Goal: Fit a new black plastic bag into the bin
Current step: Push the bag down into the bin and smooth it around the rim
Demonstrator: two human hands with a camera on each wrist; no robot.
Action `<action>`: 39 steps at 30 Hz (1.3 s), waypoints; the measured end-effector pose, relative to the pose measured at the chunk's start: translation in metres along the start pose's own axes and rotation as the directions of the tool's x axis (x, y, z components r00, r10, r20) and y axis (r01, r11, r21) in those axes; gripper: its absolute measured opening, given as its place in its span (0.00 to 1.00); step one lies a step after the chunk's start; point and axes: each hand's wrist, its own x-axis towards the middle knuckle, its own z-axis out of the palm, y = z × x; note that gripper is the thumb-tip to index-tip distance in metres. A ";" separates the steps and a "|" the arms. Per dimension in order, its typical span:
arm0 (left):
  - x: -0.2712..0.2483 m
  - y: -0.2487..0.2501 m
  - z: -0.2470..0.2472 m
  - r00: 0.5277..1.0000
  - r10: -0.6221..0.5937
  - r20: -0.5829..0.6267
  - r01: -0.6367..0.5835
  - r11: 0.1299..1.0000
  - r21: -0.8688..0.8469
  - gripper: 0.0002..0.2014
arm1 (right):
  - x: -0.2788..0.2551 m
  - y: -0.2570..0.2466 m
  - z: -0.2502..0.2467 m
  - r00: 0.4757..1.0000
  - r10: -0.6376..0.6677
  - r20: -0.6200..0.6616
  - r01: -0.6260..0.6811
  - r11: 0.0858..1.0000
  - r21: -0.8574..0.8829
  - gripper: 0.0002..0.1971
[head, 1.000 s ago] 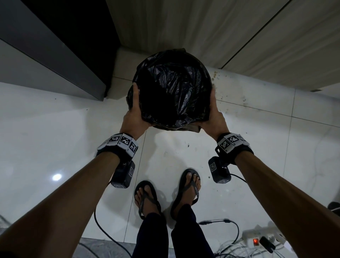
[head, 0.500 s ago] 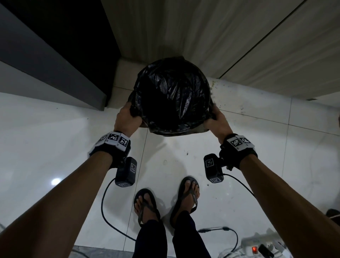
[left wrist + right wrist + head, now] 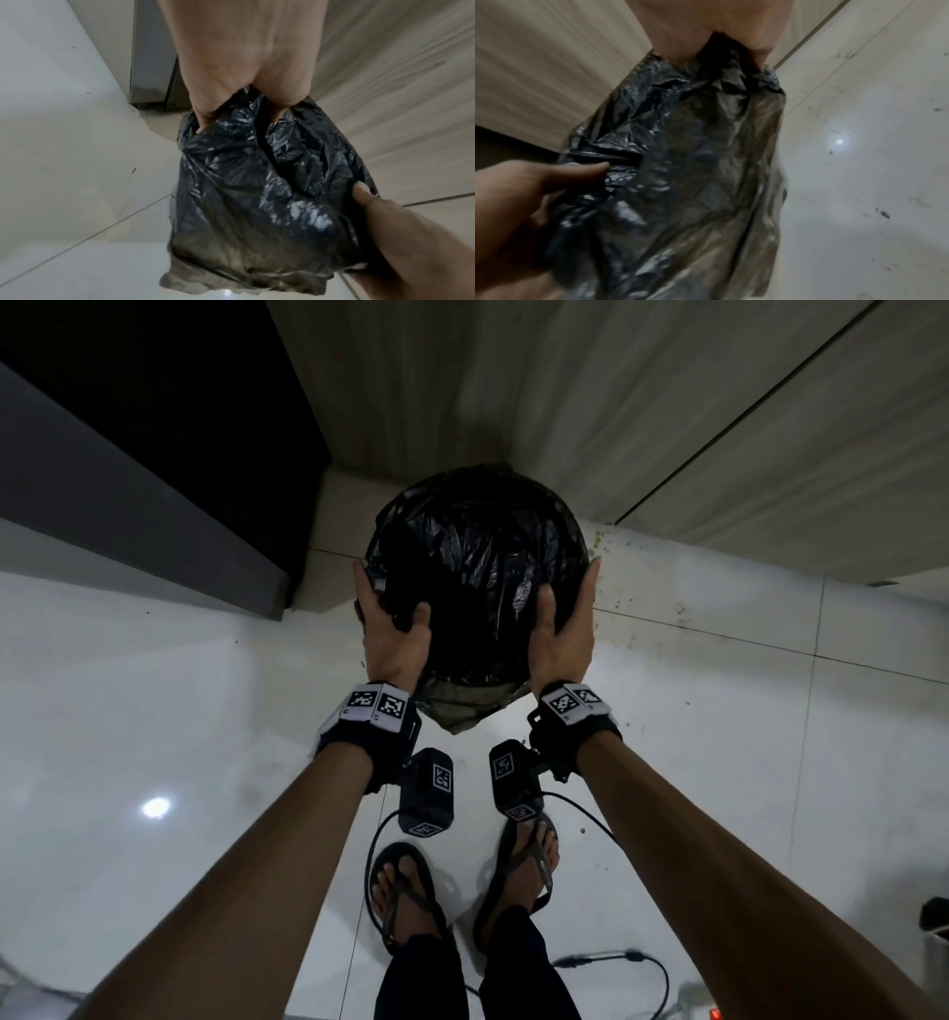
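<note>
A crumpled black plastic bag [image 3: 477,546] covers the round bin, which is hidden beneath it and stands on the floor in a corner. My left hand [image 3: 393,629] grips the near left of the rim, thumb hooked inside the opening, fingers outside. My right hand [image 3: 562,624] grips the near right the same way. In the left wrist view the left hand [image 3: 244,60] has its fingers buried in folds of the bag [image 3: 257,182]. The right wrist view shows the right hand [image 3: 706,26] gripping the bag [image 3: 680,162] at its edge. Loose film [image 3: 457,711] hangs down the near side.
A dark cabinet [image 3: 154,454] stands at the left and pale wood panels [image 3: 565,377] rise behind the bin. My sandalled feet [image 3: 405,891] are just below the bin on the white tile floor [image 3: 154,685]. Cables [image 3: 616,963] lie at the bottom right.
Both hands have slid from the sides of the bin round to the near rim and come closer together. Their thumbs now hook inside the opening.
</note>
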 end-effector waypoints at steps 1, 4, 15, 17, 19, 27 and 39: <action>0.001 -0.002 0.000 0.999 0.034 -0.015 -0.033 0.998 0.054 0.41 | 0.002 0.002 0.000 1.000 -0.011 -0.015 0.011 1.000 -0.024 0.30; -0.001 -0.004 0.001 0.987 0.151 -0.056 -0.139 0.974 0.180 0.36 | 0.007 0.007 0.001 0.993 -0.036 -0.114 0.032 0.999 -0.043 0.25; 0.033 0.016 -0.011 0.935 0.340 -0.104 -0.292 0.901 0.322 0.29 | 0.058 -0.001 -0.014 0.985 -0.165 0.049 0.172 0.962 -0.212 0.24; 0.050 0.029 -0.011 0.937 0.349 -0.007 -0.332 0.898 0.288 0.26 | 0.073 -0.009 -0.014 0.964 -0.228 0.139 0.252 0.949 -0.192 0.23; 0.065 0.040 -0.007 0.943 0.322 0.089 -0.333 0.885 0.325 0.23 | 0.087 -0.014 -0.012 0.941 -0.266 0.210 0.307 0.931 -0.198 0.23; 0.088 0.059 -0.004 0.954 0.233 0.186 -0.290 0.872 0.394 0.19 | 0.116 -0.025 0.000 0.893 -0.292 0.341 0.392 0.877 -0.277 0.22; 0.104 0.090 0.013 0.931 0.239 0.277 -0.337 0.854 0.396 0.22 | 0.133 -0.047 0.010 0.816 -0.304 0.492 0.450 0.868 -0.210 0.22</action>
